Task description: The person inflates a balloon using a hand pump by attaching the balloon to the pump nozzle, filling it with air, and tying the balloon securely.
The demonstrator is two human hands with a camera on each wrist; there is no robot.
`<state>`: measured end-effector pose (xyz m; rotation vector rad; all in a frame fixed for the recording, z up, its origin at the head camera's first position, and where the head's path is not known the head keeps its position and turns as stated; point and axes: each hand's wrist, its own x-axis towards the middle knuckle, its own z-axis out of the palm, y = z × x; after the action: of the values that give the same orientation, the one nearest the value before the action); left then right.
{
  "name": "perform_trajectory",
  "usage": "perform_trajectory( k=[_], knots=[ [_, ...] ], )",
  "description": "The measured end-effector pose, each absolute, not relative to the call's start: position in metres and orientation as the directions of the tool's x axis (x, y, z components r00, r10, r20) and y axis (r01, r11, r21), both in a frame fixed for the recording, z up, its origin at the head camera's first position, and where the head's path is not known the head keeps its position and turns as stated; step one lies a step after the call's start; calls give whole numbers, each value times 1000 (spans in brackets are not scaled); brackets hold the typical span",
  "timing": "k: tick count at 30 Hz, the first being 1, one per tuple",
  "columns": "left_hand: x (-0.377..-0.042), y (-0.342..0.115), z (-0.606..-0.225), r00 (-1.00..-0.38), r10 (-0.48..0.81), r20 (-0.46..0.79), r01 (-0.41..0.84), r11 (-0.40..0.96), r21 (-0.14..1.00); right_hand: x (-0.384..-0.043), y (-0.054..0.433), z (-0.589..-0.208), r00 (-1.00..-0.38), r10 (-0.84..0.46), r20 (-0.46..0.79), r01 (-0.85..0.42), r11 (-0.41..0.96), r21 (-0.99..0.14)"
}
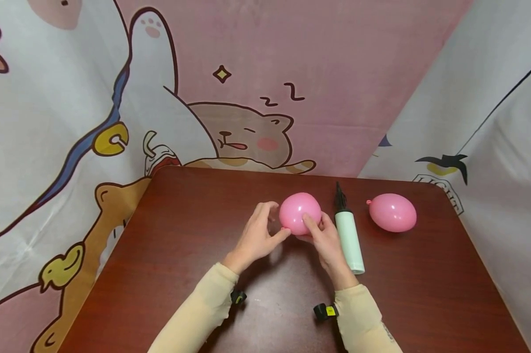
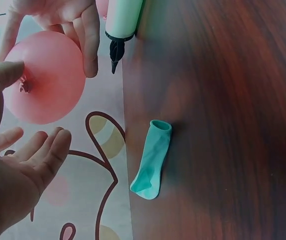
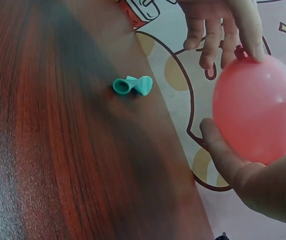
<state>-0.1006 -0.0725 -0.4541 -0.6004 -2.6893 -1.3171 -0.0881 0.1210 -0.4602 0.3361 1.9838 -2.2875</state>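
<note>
An inflated pink balloon (image 1: 297,210) is held above the table by my right hand (image 1: 329,245), thumb on its near side and fingers around its right and underside. Its tied knot (image 2: 24,86) faces my left hand (image 1: 257,238). The left thumb touches the balloon beside that knot, while the other left fingers stand apart from it, loosely extended. A limp teal balloon (image 2: 152,162) lies on the table in both wrist views; in the head view I cannot make it out.
Just right of my right hand lies a mint-green hand pump (image 1: 350,242) with a black nozzle pointing away. Farther right rests a second inflated pink balloon (image 1: 393,213). A printed cloth (image 1: 336,73) hangs behind the brown table (image 1: 181,220).
</note>
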Motion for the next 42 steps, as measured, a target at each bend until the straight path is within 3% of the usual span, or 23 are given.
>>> perform_trajectory(
  k=[9,17,42],
  knots=[
    [-103,-76,-455,-901,352,252,414,532,738,-89,125,-462,-976,-48,-211,213,-40,-976],
    [-106,-88,-457,-917,305,258,390,547,740,-90,129,-463,-973,-120,-197,191,63,-980],
    [-149,-202,-463,-984,-11,178,121,694,710,-84,178,-461,-980,-64,-188,168,241,-956]
  ],
)
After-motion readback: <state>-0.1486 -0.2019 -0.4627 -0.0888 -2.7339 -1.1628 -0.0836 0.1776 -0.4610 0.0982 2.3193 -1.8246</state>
